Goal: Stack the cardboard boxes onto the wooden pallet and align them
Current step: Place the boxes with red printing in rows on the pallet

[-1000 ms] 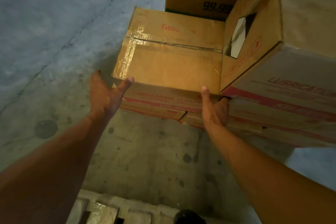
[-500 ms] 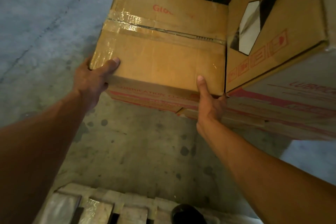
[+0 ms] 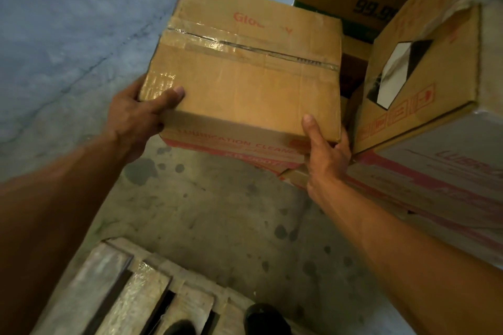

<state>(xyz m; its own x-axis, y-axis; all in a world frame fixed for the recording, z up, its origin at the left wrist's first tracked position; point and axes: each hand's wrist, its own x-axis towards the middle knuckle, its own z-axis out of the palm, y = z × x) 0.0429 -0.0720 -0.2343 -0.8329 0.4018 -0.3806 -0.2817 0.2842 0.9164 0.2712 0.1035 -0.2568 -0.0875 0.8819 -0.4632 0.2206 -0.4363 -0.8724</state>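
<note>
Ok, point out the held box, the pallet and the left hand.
Box (image 3: 245, 95), head view, top face.
Pallet (image 3: 92, 280), head view, left plank.
Left hand (image 3: 130, 117), head view, back of hand.

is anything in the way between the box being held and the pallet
Nothing visible does. The left hand and right hand hold the taped cardboard box. Only stained concrete floor lies between it and the wooden pallet. The person's shoes show at the pallet's corner. Only part of the pallet is in view.
</note>
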